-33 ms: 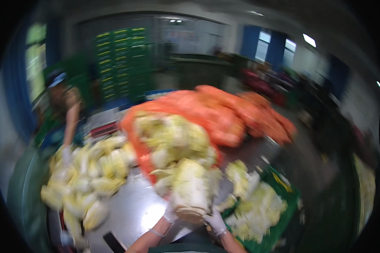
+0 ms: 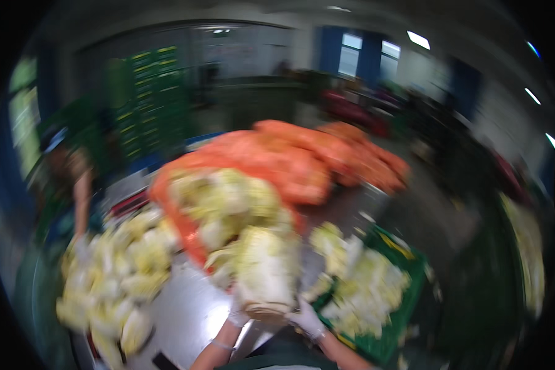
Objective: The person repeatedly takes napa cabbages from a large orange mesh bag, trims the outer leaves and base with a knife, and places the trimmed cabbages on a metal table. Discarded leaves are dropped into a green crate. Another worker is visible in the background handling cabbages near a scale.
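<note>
A large napa cabbage [image 2: 267, 268], pale yellow and white, is held between my two gloved hands, its cut stem end toward me. My left hand [image 2: 237, 313] grips the base from the left, its fingers partly hidden by the cabbage. On the other side, my right hand [image 2: 307, 317] presses against the base near the cut end. Just beyond, more napa cabbages [image 2: 228, 200] spill from an open orange mesh sack [image 2: 188, 231]. Right of my right hand, a green crate [image 2: 407, 296] holds loose cabbage leaves [image 2: 367, 293].
Trimmed cabbages [image 2: 114, 277] are heaped on the left of the metal table [image 2: 188, 296], where a co-worker [image 2: 74, 179] reaches in. Full orange sacks [image 2: 302, 157] lie at the back. Stacked green crates [image 2: 151, 102] stand behind. A dark flat object [image 2: 163, 361] lies near the front edge.
The view has swung right, so most of the scene sits further left in the picture. Both hands still hold the cabbage.
</note>
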The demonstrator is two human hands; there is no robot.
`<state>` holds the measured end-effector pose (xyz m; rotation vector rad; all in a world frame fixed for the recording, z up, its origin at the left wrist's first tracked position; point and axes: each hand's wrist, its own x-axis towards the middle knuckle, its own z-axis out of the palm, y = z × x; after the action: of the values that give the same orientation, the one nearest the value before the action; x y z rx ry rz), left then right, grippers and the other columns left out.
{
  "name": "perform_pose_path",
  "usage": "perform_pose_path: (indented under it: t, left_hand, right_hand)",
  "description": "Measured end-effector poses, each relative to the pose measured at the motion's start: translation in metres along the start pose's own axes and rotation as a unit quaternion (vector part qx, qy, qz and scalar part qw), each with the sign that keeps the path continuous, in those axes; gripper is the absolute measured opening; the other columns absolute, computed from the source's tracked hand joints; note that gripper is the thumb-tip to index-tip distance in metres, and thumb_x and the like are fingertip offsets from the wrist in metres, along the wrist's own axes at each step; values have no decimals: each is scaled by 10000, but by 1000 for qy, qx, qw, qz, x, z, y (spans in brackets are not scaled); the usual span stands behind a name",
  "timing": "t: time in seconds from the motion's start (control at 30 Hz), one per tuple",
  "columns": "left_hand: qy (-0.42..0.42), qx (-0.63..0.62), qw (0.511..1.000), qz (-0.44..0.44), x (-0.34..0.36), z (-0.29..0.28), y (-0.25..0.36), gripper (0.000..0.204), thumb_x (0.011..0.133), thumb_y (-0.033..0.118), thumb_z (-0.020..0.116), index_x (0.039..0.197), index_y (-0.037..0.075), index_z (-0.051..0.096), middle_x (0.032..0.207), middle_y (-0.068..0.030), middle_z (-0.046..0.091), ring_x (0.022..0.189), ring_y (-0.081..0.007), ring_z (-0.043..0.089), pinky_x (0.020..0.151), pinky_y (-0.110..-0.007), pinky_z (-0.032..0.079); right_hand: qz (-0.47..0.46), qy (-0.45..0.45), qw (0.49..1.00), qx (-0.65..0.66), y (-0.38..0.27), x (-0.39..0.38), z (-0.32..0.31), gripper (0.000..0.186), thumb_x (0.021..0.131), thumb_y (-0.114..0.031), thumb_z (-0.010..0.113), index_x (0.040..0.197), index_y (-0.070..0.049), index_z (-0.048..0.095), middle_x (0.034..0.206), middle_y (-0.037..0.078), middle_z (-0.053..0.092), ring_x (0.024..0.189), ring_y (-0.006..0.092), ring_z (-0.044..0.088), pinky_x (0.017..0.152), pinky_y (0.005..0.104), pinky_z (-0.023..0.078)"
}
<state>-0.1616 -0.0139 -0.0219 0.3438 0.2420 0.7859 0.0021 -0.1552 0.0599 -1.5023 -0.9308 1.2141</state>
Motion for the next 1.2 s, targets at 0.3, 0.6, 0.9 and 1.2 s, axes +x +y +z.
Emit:
perform_pose_path:
  t: [0.3, 0.6, 0.9, 1.2]
  left_hand:
    - [-303, 548, 733, 267, 34, 94, -14, 711, 898, 530, 334, 1417, 71, 178, 1446, -153, 228, 1294, -354, 274, 1072, -495, 226]
    - [-421, 313, 825, -209, 12, 395, -282, 609, 942, 487, 312, 1389, 75, 282, 1382, -74, 378, 1255, -228, 376, 1044, -360, 299]
    - [-575, 375, 717, -121, -42, 580, -515, 625, 880, 358, 543, 1385, 80, 301, 1379, -100, 367, 1251, -221, 372, 1034, -352, 289]
    - [-62, 563, 775, -280, -20, 187, -382, 414, 903, 303, 509, 1224, 41, 488, 1123, -105, 581, 967, -181, 584, 823, -287, 454]
  right_hand:
    - [-277, 110, 943, 145, -28, -113, -41, 1184, 572, -208, 855, 1434, -40, 60, 1437, 113, 243, 1224, 150, 352, 1024, 307, 306]
    - [-342, 390, 826, 222, -2, -300, -218, 1080, 559, -187, 859, 1369, 31, 179, 1340, 115, 379, 1215, 188, 396, 1015, 333, 331]
    - [-512, 698, 434, 250, -121, -503, -626, 394, 790, -207, 687, 1091, -60, 480, 809, 29, 557, 558, 90, 483, 464, 239, 382]
    - [-250, 426, 810, 317, 63, -351, -574, 333, 867, -183, 574, 1160, -33, 522, 915, 119, 651, 478, 99, 485, 407, 216, 396]
